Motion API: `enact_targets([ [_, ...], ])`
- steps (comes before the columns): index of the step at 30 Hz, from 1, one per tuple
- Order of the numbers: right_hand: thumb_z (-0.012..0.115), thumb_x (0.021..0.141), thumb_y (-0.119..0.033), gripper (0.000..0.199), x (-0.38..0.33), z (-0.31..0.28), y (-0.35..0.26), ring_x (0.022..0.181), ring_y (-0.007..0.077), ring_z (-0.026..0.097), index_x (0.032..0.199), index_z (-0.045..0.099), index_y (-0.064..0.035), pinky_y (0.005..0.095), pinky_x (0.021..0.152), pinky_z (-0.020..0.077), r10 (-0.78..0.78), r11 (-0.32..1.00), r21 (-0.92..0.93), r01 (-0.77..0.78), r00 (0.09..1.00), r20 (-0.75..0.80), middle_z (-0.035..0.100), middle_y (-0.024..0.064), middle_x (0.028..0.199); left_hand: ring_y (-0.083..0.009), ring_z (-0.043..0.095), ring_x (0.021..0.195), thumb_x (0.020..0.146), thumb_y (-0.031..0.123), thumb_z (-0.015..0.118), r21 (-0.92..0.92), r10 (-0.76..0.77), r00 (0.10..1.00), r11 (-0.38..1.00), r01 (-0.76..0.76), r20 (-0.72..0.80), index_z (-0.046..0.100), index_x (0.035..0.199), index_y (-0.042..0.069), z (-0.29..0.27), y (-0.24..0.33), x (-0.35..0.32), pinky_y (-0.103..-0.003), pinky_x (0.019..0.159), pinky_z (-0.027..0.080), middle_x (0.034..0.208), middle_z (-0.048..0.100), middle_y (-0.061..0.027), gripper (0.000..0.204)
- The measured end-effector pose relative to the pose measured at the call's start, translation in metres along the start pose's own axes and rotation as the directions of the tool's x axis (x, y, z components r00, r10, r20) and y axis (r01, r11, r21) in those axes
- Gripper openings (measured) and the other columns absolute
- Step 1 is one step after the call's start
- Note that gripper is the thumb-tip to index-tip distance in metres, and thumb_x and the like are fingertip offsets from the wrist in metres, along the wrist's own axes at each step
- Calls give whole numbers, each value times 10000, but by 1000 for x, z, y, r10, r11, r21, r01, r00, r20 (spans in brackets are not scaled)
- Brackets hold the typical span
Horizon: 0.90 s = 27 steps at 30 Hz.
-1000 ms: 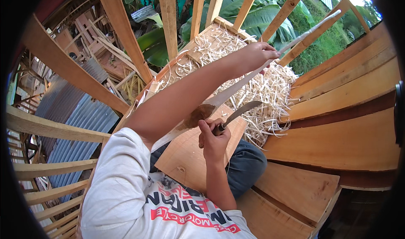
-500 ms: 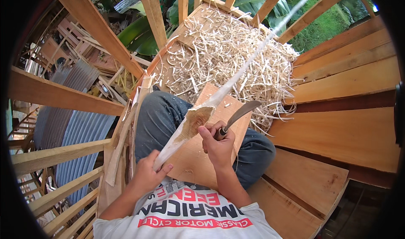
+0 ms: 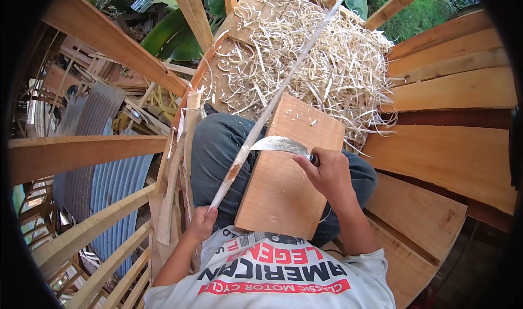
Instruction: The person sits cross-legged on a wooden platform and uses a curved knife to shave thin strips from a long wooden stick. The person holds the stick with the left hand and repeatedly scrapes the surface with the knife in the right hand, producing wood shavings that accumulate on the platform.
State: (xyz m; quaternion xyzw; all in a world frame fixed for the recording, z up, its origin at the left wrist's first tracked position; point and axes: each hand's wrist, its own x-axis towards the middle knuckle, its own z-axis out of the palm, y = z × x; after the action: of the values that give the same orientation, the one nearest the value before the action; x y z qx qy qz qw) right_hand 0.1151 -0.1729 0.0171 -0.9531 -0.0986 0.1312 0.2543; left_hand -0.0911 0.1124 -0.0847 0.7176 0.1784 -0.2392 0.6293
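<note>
Pointing left now, the curved knife (image 3: 280, 143) clasped in the right hand (image 3: 330, 174) seems to touch the pale strip (image 3: 279, 92), putting its edge in working position; the left hand (image 3: 202, 224) grips the strip's near end, left of the wooden board (image 3: 284, 192), and the brown patch (image 3: 233, 171), broad earlier, shows narrow.

Timber railing (image 3: 87, 152), plank wall (image 3: 447, 156), greenery (image 3: 419, 17), perhaps corrugated sheeting (image 3: 111, 188) outside

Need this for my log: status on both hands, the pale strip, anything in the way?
Left hand gripping pale strip low down. Right hand holding curved knife, tip at strip, contact unclear. Board under knife; shavings piled ahead, away from knife.
</note>
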Motion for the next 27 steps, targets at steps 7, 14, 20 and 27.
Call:
enact_targets([
  [7, 591, 741, -647, 648, 49, 29, -9, 423, 271, 562, 515, 565, -41, 355, 431, 444, -226, 939, -279, 201, 972, -59, 535, 111, 467, -91, 357, 541, 950, 471, 409, 46, -10, 1000, 999, 11, -6, 436, 583, -6, -2, 9, 10, -307, 476, 309, 521, 379, -13, 602],
  [14, 583, 694, -715, 697, 92, 34, 3, 337, 192, 462, 459, 490, -65, 302, 370, 386, -311, 883, -422, 204, 929, -201, 441, 57, 395, -109, 399, 522, 953, 473, 393, 5, -79, 997, 997, 79, -20, 471, 583, -27, 2, 8, 17, -311, 481, 337, 512, 435, -44, 627],
  [20, 539, 753, -708, 711, 131, 18, 49, 381, 176, 460, 466, 490, -59, 319, 405, 384, -163, 870, -491, -41, 916, -366, 443, 49, 402, -133, 415, 505, 948, 472, 402, 105, -34, 996, 994, 42, -77, 463, 579, -48, 7, 12, 17, -348, 476, 344, 490, 426, -105, 641],
  [27, 500, 850, -608, 680, 112, -50, 84, 435, 302, 502, 631, 610, 26, 419, 463, 389, 205, 938, -152, -312, 851, -483, 503, 142, 477, -159, 400, 459, 943, 474, 407, 84, -6, 994, 996, 15, -105, 447, 564, -55, 10, 12, 19, -374, 455, 326, 471, 390, -147, 652],
])
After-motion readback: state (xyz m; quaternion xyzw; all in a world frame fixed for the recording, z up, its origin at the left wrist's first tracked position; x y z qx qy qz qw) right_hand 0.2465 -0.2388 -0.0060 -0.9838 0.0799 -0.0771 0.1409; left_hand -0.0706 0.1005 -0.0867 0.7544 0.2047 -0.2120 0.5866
